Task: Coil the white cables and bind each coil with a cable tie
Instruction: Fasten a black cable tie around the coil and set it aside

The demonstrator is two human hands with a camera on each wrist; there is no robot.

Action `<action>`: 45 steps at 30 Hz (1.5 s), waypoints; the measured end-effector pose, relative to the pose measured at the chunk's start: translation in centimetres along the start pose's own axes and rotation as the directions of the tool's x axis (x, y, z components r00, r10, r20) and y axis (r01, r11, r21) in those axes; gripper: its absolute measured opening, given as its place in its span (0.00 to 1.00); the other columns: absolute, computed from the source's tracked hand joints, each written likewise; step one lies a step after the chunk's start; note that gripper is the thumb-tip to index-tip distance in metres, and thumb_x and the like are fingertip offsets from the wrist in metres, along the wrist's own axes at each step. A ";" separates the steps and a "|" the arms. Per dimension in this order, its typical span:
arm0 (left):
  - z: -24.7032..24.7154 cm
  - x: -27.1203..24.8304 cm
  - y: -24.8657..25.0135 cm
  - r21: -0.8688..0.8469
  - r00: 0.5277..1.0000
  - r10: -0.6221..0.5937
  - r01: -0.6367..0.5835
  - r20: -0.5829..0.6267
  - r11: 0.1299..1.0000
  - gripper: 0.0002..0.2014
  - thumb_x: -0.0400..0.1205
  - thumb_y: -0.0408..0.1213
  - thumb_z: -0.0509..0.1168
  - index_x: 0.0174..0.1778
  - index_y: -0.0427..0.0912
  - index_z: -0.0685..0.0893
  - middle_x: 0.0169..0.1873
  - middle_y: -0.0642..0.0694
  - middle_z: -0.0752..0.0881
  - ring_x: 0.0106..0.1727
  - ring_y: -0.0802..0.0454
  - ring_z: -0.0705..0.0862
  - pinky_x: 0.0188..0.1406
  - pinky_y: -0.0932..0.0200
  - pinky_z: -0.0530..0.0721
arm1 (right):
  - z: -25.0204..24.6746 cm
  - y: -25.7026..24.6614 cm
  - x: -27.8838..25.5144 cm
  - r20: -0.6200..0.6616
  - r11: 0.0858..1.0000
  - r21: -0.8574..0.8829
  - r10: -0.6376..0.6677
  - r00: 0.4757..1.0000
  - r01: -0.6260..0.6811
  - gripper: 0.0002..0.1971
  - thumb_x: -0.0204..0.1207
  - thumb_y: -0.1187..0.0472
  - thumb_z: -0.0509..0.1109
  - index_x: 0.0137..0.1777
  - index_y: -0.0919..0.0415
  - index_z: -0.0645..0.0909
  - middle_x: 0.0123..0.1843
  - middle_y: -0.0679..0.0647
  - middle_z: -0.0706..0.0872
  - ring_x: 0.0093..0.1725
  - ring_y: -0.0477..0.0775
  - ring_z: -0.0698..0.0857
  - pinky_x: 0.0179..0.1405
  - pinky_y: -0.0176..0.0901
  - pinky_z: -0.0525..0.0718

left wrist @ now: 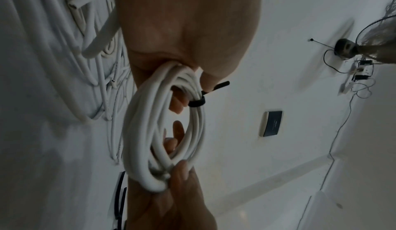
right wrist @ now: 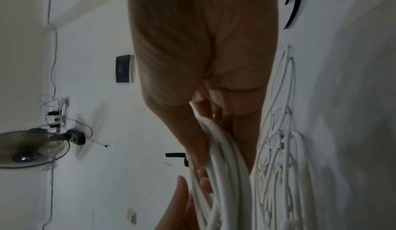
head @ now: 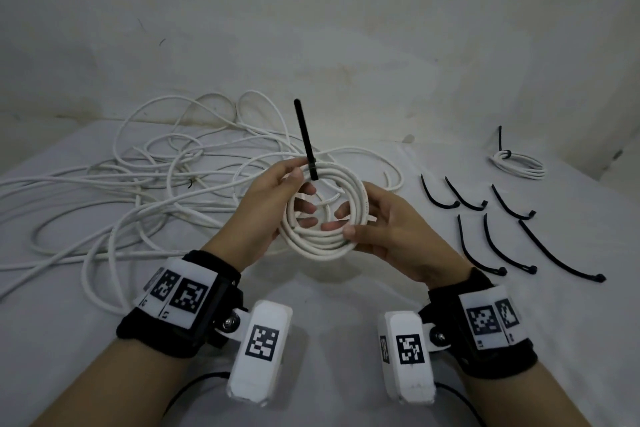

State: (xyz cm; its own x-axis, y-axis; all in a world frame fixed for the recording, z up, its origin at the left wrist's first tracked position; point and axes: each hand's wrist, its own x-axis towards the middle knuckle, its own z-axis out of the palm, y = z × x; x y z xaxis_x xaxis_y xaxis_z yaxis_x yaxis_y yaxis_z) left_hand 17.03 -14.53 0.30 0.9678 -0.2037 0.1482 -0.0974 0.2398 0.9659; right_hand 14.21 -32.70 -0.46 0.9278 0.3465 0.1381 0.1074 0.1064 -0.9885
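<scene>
Hanging above the bench (head: 346, 305), a white coil (head: 323, 215) wore a black cable tie (head: 306, 140), its tail pointing up. The left hand (head: 266, 204) gripped the coil's left side, the right hand (head: 388, 232) its lower right. Loose white cable (head: 138, 184) sprawled left; spare ties (head: 498, 236) and a bound coil (head: 517, 163) lay right.

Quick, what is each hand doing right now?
Left hand: grips the white cable coil on its left side, beside the black cable tie.
Right hand: holds the same coil's right side.
</scene>
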 end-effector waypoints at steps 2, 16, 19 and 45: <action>-0.2 0.0 -0.2 0.060 0.999 0.036 -0.038 0.032 0.997 0.13 0.87 0.34 0.55 0.65 0.45 0.78 0.37 0.46 0.80 0.28 0.57 0.80 0.35 0.52 0.88 | 0.1 -0.1 0.1 -0.055 0.995 -0.098 -0.011 0.998 0.005 0.24 0.73 0.71 0.73 0.69 0.58 0.76 0.60 0.61 0.83 0.58 0.58 0.88 0.57 0.53 0.87; 1.5 -1.1 -0.4 0.221 0.974 0.027 -0.078 0.226 0.972 0.12 0.87 0.31 0.54 0.61 0.49 0.78 0.38 0.45 0.79 0.29 0.58 0.80 0.34 0.55 0.87 | 0.2 -3.4 4.1 -0.314 0.651 -0.748 -0.518 0.796 0.129 0.04 0.73 0.64 0.76 0.38 0.64 0.88 0.36 0.51 0.88 0.38 0.43 0.84 0.40 0.28 0.78; 1.3 -0.9 -0.2 0.200 0.975 0.049 -0.093 0.215 0.975 0.13 0.87 0.30 0.54 0.60 0.49 0.78 0.38 0.45 0.78 0.28 0.58 0.78 0.34 0.56 0.87 | 0.5 -3.5 4.6 -0.327 0.655 -0.742 -0.540 0.776 0.143 0.04 0.72 0.64 0.76 0.39 0.65 0.88 0.39 0.54 0.90 0.40 0.48 0.86 0.43 0.31 0.80; 12.7 -0.1 0.6 0.278 0.947 -0.057 -0.035 0.316 0.960 0.15 0.88 0.30 0.51 0.67 0.51 0.70 0.38 0.48 0.80 0.32 0.57 0.85 0.34 0.61 0.84 | -8.0 -3.8 -6.3 -0.536 0.846 -0.529 -0.397 0.745 0.070 0.17 0.84 0.50 0.59 0.44 0.62 0.82 0.22 0.50 0.80 0.23 0.50 0.80 0.28 0.42 0.79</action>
State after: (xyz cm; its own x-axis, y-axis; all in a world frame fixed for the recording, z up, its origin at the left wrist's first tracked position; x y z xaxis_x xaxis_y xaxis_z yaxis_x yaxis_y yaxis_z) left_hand 13.95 -26.47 3.57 0.8484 -0.5068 0.1528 -0.1923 -0.0260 0.9810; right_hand 10.80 -42.72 1.98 0.8403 -0.2835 0.4622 0.3444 -0.3793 -0.8588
